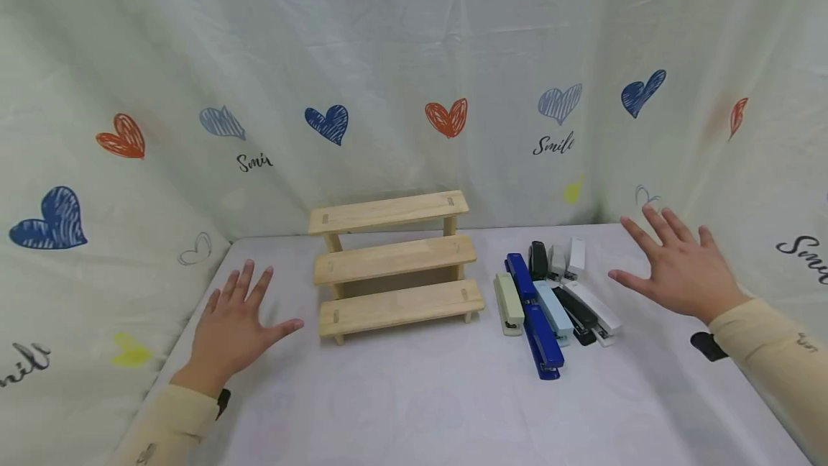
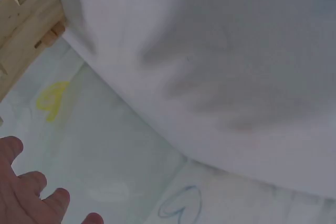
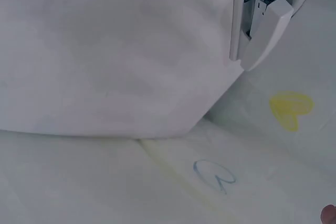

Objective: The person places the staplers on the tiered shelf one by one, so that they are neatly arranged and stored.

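My left hand [image 1: 229, 336] is held with spread, straight fingers to the left of a three-step wooden shelf [image 1: 396, 257]; it holds nothing. In the left wrist view its fingers [image 2: 34, 182] show at the lower left, below the shelf's edge [image 2: 31, 19]. My right hand [image 1: 679, 265], fingers also spread and holding nothing, is to the right of a group of staplers. A long blue stapler [image 1: 535, 318] lies there with a pale green stapler [image 1: 509, 305], a light blue stapler [image 1: 553, 310], a black stapler [image 1: 573, 311] and a long white stapler [image 1: 593, 305].
Behind the long staplers sit a small black stapler [image 1: 537, 259] and a small white stapler [image 1: 576, 257]. A white cloth covers the table [image 1: 401, 401]. Curtains [image 1: 394, 42] printed with hearts hang behind and at both sides.
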`<state>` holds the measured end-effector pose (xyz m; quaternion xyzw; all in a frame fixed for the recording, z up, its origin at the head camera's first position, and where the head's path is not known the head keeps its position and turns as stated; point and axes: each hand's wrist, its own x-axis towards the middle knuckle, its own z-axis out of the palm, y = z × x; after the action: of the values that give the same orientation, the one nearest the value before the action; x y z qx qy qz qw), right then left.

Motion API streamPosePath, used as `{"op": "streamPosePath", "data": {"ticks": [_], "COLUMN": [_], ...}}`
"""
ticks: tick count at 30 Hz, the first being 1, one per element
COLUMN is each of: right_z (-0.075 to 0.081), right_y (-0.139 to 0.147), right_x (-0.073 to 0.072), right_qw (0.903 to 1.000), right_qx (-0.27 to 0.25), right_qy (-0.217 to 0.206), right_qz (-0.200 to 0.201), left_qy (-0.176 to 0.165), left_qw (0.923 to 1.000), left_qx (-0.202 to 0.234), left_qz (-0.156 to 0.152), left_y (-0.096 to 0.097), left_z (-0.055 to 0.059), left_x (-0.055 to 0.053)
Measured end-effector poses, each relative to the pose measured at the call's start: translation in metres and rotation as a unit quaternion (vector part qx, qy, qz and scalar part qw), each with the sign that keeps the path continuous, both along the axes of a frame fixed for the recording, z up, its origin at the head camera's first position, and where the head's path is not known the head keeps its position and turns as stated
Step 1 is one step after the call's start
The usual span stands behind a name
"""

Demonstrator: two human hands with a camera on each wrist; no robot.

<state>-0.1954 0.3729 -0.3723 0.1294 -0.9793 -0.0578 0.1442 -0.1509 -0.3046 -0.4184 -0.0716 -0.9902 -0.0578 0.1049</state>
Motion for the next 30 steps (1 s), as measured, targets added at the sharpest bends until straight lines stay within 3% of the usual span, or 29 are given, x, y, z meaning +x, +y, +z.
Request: {"op": "streamPosePath", "data": {"ticks": [5,10,16,19,22,26,30], "right_z": [-0.004,-0.009,-0.023,-0.033,-0.041,-0.049,-0.057], "right_y": [-0.004,-0.008,-0.012,-0.015,-0.017,-0.021,-0.022], "right_x": [0.001,0.003,0.009,0.012,0.017,0.023,0.026], "right_qw": [0.9999,0.9994,0.9983,0.9959,0.9886,0.9706,0.9523], "right_qx": [-0.013,-0.029,-0.051,-0.072,-0.11,-0.161,-0.21], "right_qy": [-0.005,-0.017,-0.028,-0.054,-0.103,-0.178,-0.221], "right_qz": [-0.001,0.0,0.009,0.01,0.007,-0.004,-0.003], "left_qy": [-0.002,-0.026,-0.049,-0.057,-0.069,-0.086,-0.101], "left_qw": [0.9995,0.9978,0.9922,0.9896,0.9875,0.9837,0.9788], "left_qx": [0.031,0.061,0.112,0.129,0.138,0.155,0.175], "left_qz": [-0.01,-0.01,-0.024,-0.028,-0.031,-0.033,-0.035], "left_y": [0.022,0.041,0.058,0.063,0.067,0.07,0.073], "left_z": [-0.011,-0.019,-0.027,-0.032,-0.035,-0.038,-0.04], "left_x": [-0.001,0.002,0.007,0.006,0.005,0.004,0.003]}}
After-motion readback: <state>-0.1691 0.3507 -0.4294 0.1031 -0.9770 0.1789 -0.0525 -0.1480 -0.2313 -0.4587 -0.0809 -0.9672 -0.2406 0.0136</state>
